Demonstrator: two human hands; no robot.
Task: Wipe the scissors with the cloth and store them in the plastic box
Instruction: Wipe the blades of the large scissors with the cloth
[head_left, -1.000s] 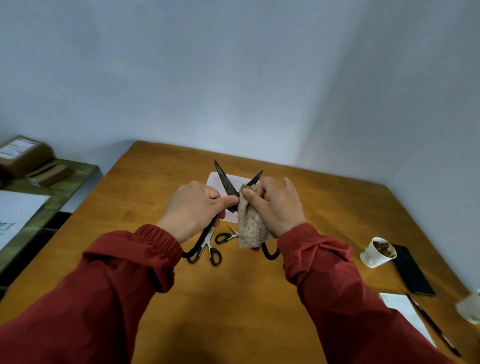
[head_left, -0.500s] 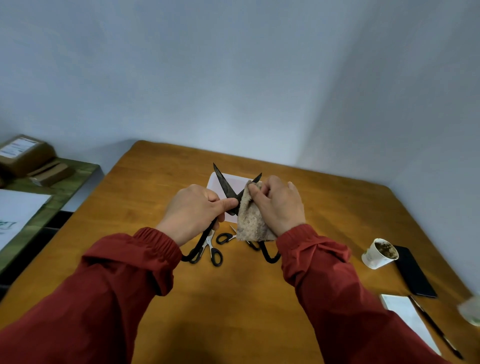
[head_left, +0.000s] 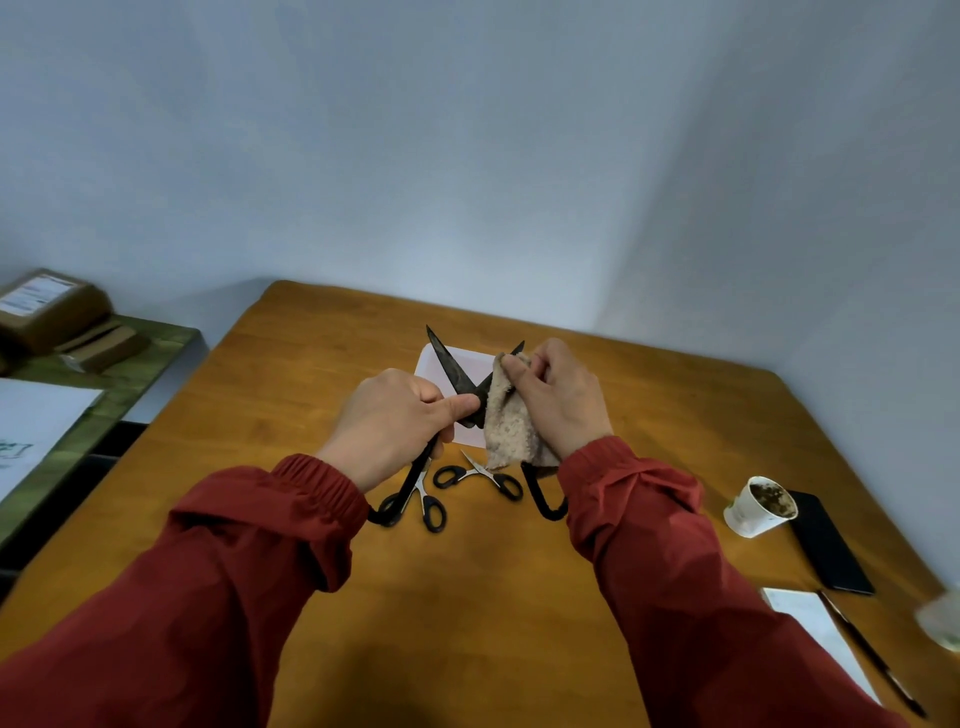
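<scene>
Over table (head_left: 467, 613), left hand (head_left: 395, 431) grips scissors (head_left: 451, 365), right hand (head_left: 561, 402) pinches cloth (head_left: 511, 434); two pairs (head_left: 429, 503) (head_left: 488, 477) beneath.

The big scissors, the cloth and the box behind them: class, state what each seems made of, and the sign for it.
The big scissors look like dark, dull metal, perhaps iron: black all over, no shine. The cloth seems soft beige fabric, maybe terry: nubbly, hanging limp. The box is likely pale, smooth plastic: thin rim, rounded corners.

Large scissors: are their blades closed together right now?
No, the large scissors are spread in a V, the cloth wrapped over one blade.
</scene>
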